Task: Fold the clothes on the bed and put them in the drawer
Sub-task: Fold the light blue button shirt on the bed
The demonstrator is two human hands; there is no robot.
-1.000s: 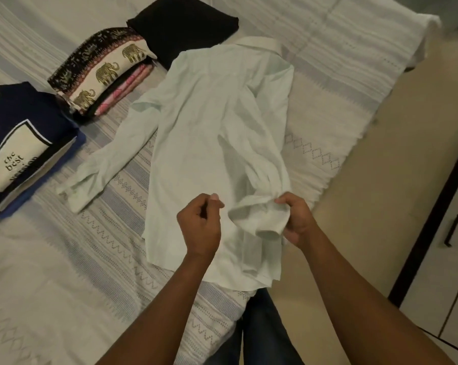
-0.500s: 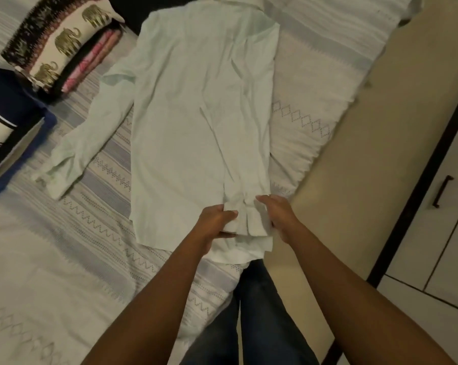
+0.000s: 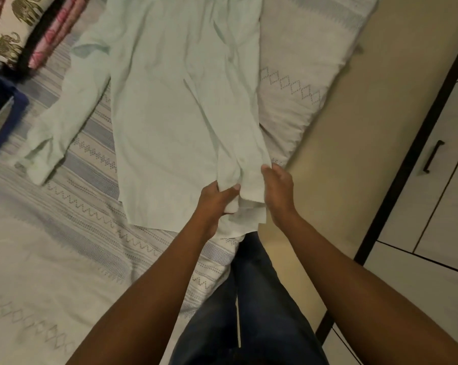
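Observation:
A pale green long-sleeved shirt (image 3: 175, 106) lies flat on the bed (image 3: 51, 259), collar end away from me. Its right sleeve is folded down along the shirt's right edge, with the cuff (image 3: 246, 183) near the hem. My left hand (image 3: 217, 200) pinches the cuff's left side between thumb and fingers. My right hand (image 3: 276, 192) holds the cuff's right edge, fingers curled against the cloth. The left sleeve (image 3: 62, 122) stretches out to the left on the bedspread.
A stack of folded clothes (image 3: 25, 30), elephant print on top, sits at the far left, with a dark blue folded garment (image 3: 1, 106) beside it. Cream floor (image 3: 354, 127) runs along the bed's right side. Drawer fronts with a black handle (image 3: 433, 156) are at the right.
The sleeve cuff, held up off the shirt a second ago, now lies down along the shirt's right edge near the hem. Both hands have stayed on it. The view has moved closer.

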